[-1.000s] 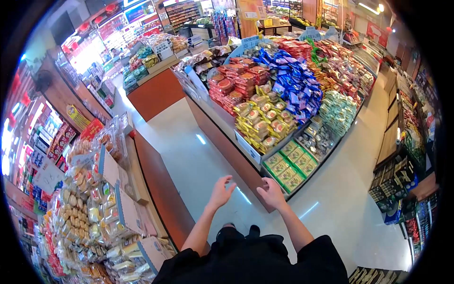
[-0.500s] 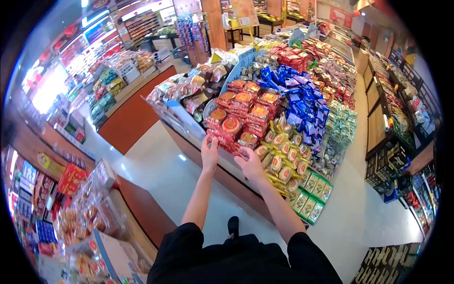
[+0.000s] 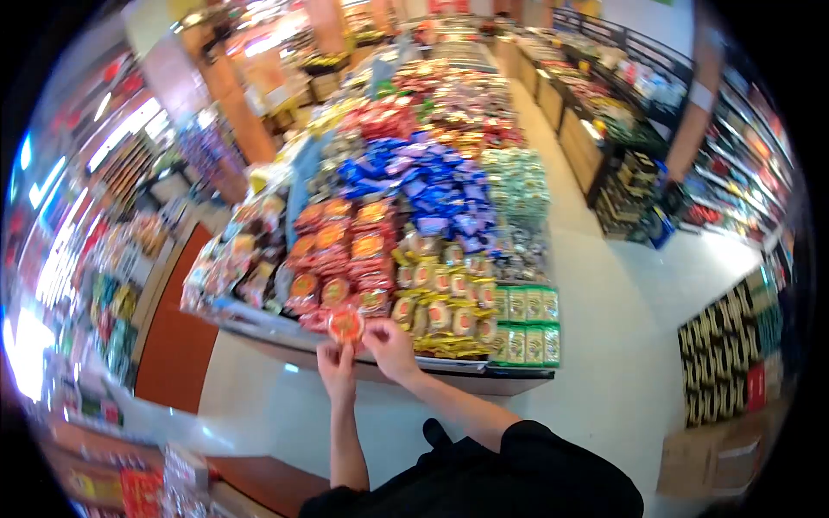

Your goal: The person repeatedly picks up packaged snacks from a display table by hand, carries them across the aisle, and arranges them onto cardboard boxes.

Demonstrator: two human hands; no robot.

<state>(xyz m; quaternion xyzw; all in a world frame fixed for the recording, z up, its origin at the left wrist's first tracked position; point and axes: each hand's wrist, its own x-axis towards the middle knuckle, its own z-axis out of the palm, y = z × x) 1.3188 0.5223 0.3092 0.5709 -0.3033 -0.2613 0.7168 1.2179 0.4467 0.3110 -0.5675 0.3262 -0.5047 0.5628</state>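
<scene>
A round red-wrapped snack packet point(image 3: 345, 323) with a gold and orange face is held up in front of the display's near edge. My left hand point(image 3: 336, 366) pinches its lower edge between thumb and fingers. At its right side, my right hand point(image 3: 390, 349) has its fingertips closed on the wrapper. Stacks of similar red packets point(image 3: 367, 246) lie just beyond. To the right of my right hand are yellow-edged packets of round pastries point(image 3: 439, 313).
Blue-wrapped sweets point(image 3: 432, 177) and green packets point(image 3: 527, 324) fill more of the display. A red-brown counter side point(image 3: 177, 319) stands left, stacked dark boxes point(image 3: 721, 350) right. Pale floor point(image 3: 604, 345) runs alongside.
The view has swung right. My left hand has lifted a red packet off the near stack, and my right hand has come over to its edge.
</scene>
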